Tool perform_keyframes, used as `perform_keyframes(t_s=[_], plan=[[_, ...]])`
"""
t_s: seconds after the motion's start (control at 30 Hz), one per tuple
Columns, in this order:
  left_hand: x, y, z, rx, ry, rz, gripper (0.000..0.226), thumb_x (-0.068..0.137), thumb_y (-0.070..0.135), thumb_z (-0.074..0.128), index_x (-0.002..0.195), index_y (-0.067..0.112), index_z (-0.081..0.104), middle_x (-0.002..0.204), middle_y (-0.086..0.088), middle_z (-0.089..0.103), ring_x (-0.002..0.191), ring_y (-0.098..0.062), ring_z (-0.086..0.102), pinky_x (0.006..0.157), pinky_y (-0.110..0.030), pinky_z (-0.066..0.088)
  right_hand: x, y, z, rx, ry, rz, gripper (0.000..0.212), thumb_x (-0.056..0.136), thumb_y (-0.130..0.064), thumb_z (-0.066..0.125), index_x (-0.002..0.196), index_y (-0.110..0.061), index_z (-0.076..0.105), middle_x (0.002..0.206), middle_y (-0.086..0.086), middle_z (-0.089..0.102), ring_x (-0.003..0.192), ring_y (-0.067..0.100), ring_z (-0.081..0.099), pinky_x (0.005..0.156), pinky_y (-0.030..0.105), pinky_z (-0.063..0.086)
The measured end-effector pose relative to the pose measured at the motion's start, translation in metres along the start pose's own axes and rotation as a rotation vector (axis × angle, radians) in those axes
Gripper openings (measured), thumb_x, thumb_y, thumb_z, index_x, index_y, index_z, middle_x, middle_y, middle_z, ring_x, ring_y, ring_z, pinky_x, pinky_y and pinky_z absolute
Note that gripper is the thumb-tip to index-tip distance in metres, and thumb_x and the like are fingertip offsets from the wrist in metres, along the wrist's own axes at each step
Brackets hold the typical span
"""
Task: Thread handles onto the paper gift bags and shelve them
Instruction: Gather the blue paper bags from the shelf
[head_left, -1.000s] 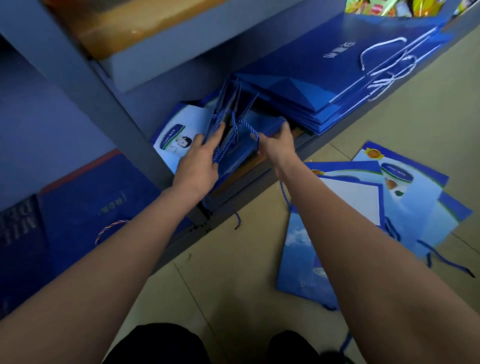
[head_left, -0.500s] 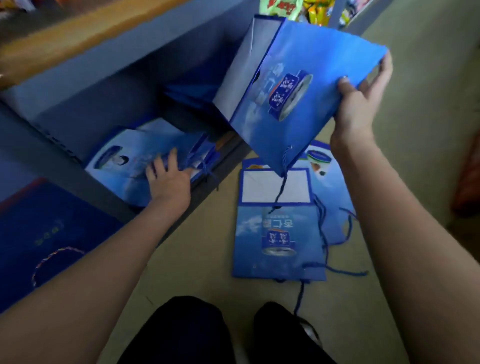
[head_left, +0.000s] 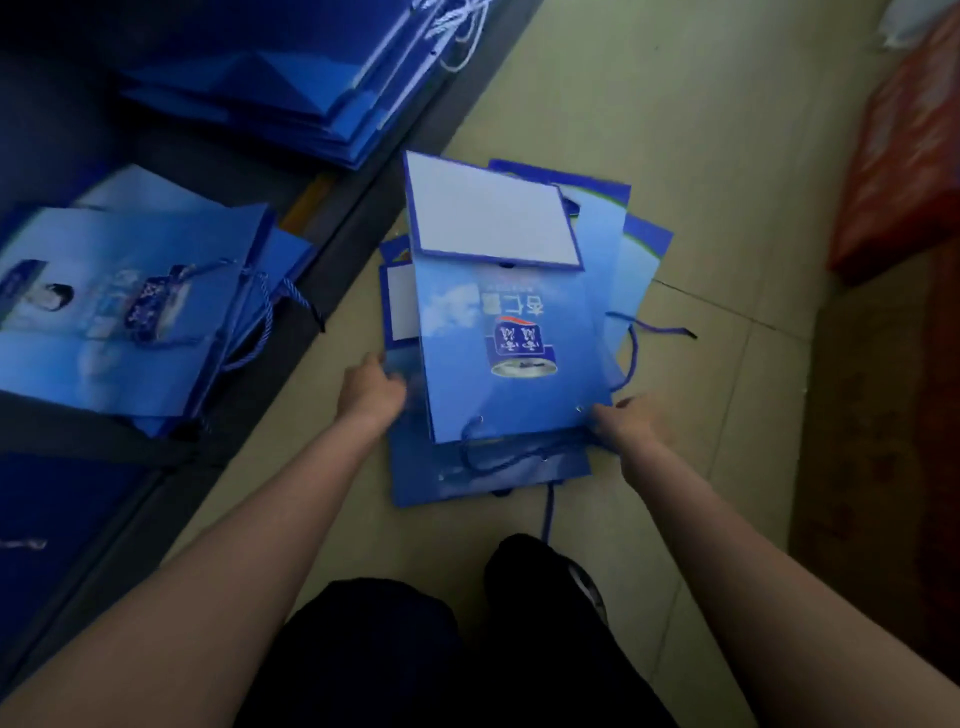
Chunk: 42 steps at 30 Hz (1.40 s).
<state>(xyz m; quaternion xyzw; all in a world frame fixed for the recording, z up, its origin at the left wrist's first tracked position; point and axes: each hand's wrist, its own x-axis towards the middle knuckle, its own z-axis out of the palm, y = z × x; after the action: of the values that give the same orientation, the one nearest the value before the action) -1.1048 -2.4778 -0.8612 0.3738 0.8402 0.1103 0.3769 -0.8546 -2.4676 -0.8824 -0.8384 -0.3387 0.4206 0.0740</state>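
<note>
A flat blue paper bag (head_left: 467, 374) with a can print and a white folded base lies on top of a pile of similar bags (head_left: 602, 244) on the floor. My left hand (head_left: 370, 388) grips its left edge. My right hand (head_left: 623, 421) pinches its near right corner by the handle hole. A blue cord handle (head_left: 498, 460) loops from its near edge. On the low shelf at left lie finished light blue bags (head_left: 130, 317) with blue cord handles (head_left: 265, 322).
A stack of darker blue bags with white cords (head_left: 270, 88) fills the shelf further back. The grey shelf rail (head_left: 291, 364) runs diagonally beside the pile. A red sack (head_left: 904, 156) lies at the right. My knees and a shoe (head_left: 545, 577) are just below the pile.
My right hand, which held a bag raised by the shelf, has come down to the floor pile. My left hand left the shelved bags and now grips the top bag's edge.
</note>
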Motion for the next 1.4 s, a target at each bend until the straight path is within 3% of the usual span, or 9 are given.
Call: perform_keyframes(t_s=[0.13,0.27,0.5,0.67,0.73,0.83,1.0,1.23,1.4], plan=[[0.019,-0.002,-0.002,-0.096,0.057,-0.111,0.049,0.099,0.030,0.038,0.142,0.009,0.032,0.145,-0.016,0.037,0.128,-0.033,0.040,0.101,-0.036,0.035,0.015,-0.034,0.007,-0.180,0.033,-0.279,0.082,0.082,-0.042,0.067,0.144,-0.008,0.024,0.149,0.017,0.027,0.137,0.035,0.024,0.109,0.042,0.023],[0.031,-0.001,0.010,-0.279,-0.155,-0.236,0.074,0.088,0.052,0.052,0.143,0.010,0.027,0.148,-0.009,0.034,0.130,-0.030,0.039,0.102,-0.038,0.034,0.034,-0.056,0.017,-0.212,-0.053,-0.221,0.110,0.076,-0.046,0.072,0.149,-0.006,-0.001,0.156,0.014,0.010,0.142,0.033,0.015,0.112,0.045,0.018],[0.084,-0.002,0.045,-0.368,-0.130,-0.204,0.111,0.028,0.068,0.067,0.122,0.011,0.056,0.125,-0.011,0.057,0.105,-0.031,0.061,0.091,-0.046,0.051,0.045,-0.048,0.015,-0.234,-0.023,-0.279,0.087,0.069,-0.048,0.077,0.135,-0.012,0.032,0.139,0.012,0.033,0.127,0.038,0.037,0.102,0.051,0.033],[0.078,0.069,0.046,-0.211,-0.228,0.016,0.096,0.040,0.059,0.071,0.125,0.021,0.048,0.128,-0.005,0.056,0.115,-0.027,0.054,0.100,-0.043,0.044,0.077,-0.059,-0.012,-0.043,-0.087,-0.199,0.093,0.068,-0.049,0.077,0.141,-0.019,0.027,0.144,0.018,0.027,0.128,0.039,0.035,0.108,0.045,0.031],[0.079,0.079,0.050,-0.172,-0.219,-0.008,0.113,0.035,0.057,0.073,0.136,0.024,0.036,0.137,-0.008,0.047,0.123,-0.029,0.046,0.103,-0.042,0.040,0.081,-0.065,-0.011,0.021,-0.143,-0.232,0.102,0.063,-0.051,0.080,0.144,-0.024,0.025,0.146,0.014,0.033,0.130,0.034,0.037,0.108,0.047,0.032],[0.079,0.067,0.053,-0.061,-0.134,-0.089,0.104,0.067,0.039,0.080,0.147,0.024,0.016,0.147,-0.018,0.025,0.133,-0.032,0.030,0.107,-0.039,0.033,0.079,-0.073,-0.008,0.164,-0.195,-0.269,0.093,0.069,-0.034,0.081,0.145,-0.024,0.028,0.146,0.013,0.029,0.130,0.028,0.038,0.111,0.039,0.032],[0.083,0.059,0.051,-0.110,-0.133,-0.078,0.094,0.075,0.032,0.076,0.147,0.021,0.017,0.146,-0.015,0.023,0.130,-0.030,0.033,0.101,-0.033,0.035,0.074,-0.082,-0.017,0.136,-0.173,-0.406,0.078,0.079,-0.019,0.074,0.144,-0.023,0.031,0.141,0.012,0.024,0.125,0.027,0.041,0.105,0.026,0.029],[0.076,0.049,0.033,-0.127,-0.212,-0.075,0.102,0.071,0.027,0.080,0.148,0.018,0.014,0.150,-0.012,0.025,0.132,-0.028,0.036,0.105,-0.038,0.038,0.064,-0.075,-0.013,0.044,-0.314,-0.383,0.096,0.076,-0.024,0.077,0.148,-0.033,0.015,0.150,0.015,0.011,0.138,0.031,0.025,0.113,0.037,0.026],[0.072,0.030,0.027,-0.198,-0.250,-0.080,0.121,0.051,0.039,0.086,0.148,0.023,0.016,0.146,-0.006,0.038,0.127,-0.027,0.044,0.100,-0.045,0.044,0.054,-0.068,0.000,0.145,-0.301,-0.355,0.096,0.066,-0.023,0.083,0.143,-0.037,0.029,0.144,0.013,0.034,0.125,0.031,0.043,0.105,0.048,0.040]])
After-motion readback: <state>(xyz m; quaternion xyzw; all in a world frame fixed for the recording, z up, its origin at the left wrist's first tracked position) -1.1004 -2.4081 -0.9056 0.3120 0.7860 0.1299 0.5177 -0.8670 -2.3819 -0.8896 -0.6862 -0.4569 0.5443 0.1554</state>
